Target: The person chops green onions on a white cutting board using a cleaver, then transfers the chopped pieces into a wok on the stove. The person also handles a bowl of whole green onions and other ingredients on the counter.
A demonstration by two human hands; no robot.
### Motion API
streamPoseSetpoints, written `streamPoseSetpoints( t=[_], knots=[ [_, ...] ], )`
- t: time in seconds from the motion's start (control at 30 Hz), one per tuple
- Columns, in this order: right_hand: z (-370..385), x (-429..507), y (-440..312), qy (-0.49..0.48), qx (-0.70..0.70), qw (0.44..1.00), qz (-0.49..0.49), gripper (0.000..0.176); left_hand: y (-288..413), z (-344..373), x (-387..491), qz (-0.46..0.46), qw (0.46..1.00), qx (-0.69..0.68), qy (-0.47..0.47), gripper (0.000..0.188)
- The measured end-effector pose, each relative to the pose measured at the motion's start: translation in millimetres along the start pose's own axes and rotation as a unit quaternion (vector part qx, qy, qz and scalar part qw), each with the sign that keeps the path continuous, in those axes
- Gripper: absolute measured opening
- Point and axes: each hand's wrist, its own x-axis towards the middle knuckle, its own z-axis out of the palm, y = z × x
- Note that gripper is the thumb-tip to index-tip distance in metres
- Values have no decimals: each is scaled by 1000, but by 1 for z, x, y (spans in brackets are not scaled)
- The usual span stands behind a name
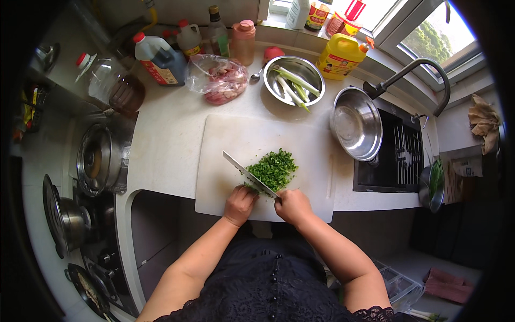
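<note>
My right hand (293, 204) is closed around the handle of a kitchen knife (250, 176), whose broad blade slants up and to the left over a white cutting board (225, 137). Chopped green herbs, perhaps scallions (275, 169), lie in a heap along the blade's right side. My left hand (240, 203) rests near the board's front edge, left of the blade, fingers bent over a few green pieces; how firmly it grips them is hidden. Behind the board, a steel bowl (268, 91) holds several lengths of scallion or leek stalk (301, 82).
An empty-looking steel basin (356, 124) overlaps the edge of the black sink (386, 177) at right. Bagged raw meat (225, 82) and sauce bottles (161, 60) stand behind the board, with a yellow detergent jug (340, 58) near the window. Pots (72, 223) are at left.
</note>
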Motion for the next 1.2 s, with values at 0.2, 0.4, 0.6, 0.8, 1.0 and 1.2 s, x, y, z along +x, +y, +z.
streamPoseSetpoints(
  t=[0.2, 0.4, 0.6, 0.8, 1.0, 1.2],
  knots=[
    [-5, -11, -5, -35, -43, 998, -17, 19, -1, 0, -2, -4, 1000, 12, -17, 14],
    [0, -9, -5, -78, -91, 993, -9, 20, 2, -1, 3, -6, 1000, 13, 9, 11],
    [-5, -18, -6, -48, -60, 997, -14, 20, 2, -1, 1, -31, 999, 17, -6, 12],
    [-2, -12, -7, -61, -82, 995, -13, 20, 2, -2, 0, -36, 999, 16, -11, 19],
    [-4, -14, -7, -100, -104, 989, 19, 20, 2, -1, -1, -41, 999, 13, -21, 17],
    [13, 15, -16, -90, -83, 992, 18, 19, 0, 1, -5, -38, 999, 21, -31, 18]
  ],
)
